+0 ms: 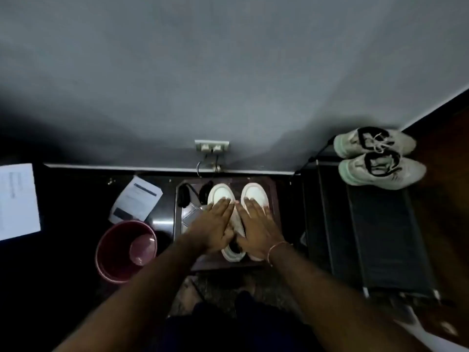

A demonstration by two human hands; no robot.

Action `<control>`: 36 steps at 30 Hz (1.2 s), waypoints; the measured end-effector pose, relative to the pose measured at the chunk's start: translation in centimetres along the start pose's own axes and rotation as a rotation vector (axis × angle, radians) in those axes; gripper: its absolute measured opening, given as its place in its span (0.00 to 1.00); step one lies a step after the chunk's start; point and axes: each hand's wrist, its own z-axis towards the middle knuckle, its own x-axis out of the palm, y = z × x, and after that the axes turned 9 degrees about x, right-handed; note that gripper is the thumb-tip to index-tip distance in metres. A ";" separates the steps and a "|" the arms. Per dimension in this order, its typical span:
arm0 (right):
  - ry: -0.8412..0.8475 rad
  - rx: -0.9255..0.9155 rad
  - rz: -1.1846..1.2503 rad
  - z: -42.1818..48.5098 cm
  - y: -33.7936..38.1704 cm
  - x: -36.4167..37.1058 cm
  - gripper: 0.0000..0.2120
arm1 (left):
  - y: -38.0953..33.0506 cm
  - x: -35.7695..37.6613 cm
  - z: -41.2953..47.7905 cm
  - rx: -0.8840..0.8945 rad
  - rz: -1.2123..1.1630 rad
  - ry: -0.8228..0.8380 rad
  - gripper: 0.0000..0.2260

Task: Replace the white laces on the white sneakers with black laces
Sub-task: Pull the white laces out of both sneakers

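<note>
A pink cup [142,247] is held in the red bucket [111,252] left of the small table [191,214]. The white sneakers [220,191] at its middle are covered by the left hand [215,224] and the right hand [258,223], fingers straight and pressed together. Black laces [183,196] are bunched at the far-left corner.

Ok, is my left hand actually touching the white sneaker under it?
Cannot tell. The head view looks straight down: the left hand lies flat over the left white sneaker, hiding any contact or gap.
</note>
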 end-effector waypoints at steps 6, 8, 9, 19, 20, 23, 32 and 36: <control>-0.056 0.011 -0.117 1.5 -1.9 7.2 0.37 | 0.9 8.3 1.0 -0.139 -0.304 -0.138 0.36; -0.157 0.017 -0.109 2.2 -2.1 8.1 0.31 | 0.8 10.0 1.4 -0.175 -0.364 -0.279 0.31; -0.204 0.023 -0.098 2.3 -1.9 8.5 0.29 | 0.6 10.7 1.6 -0.184 -0.372 -0.341 0.29; -0.401 0.038 -0.049 3.0 -2.4 10.7 0.22 | 1.2 14.7 3.1 -0.150 -0.435 -0.719 0.25; -0.419 0.031 -0.058 3.2 -2.5 11.0 0.21 | 1.4 15.0 3.2 -0.138 -0.433 -0.754 0.24; -0.442 0.015 -0.079 3.1 -2.3 10.6 0.14 | 1.3 14.7 3.3 -0.090 -0.466 -0.835 0.19; -0.544 -0.092 -0.020 1.1 -3.7 11.1 0.28 | -0.4 13.7 1.1 -0.212 -0.412 -0.738 0.17; -0.459 -0.054 -0.144 0.0 -5.1 11.2 0.24 | -1.6 14.9 -0.6 -0.230 -0.277 -0.697 0.14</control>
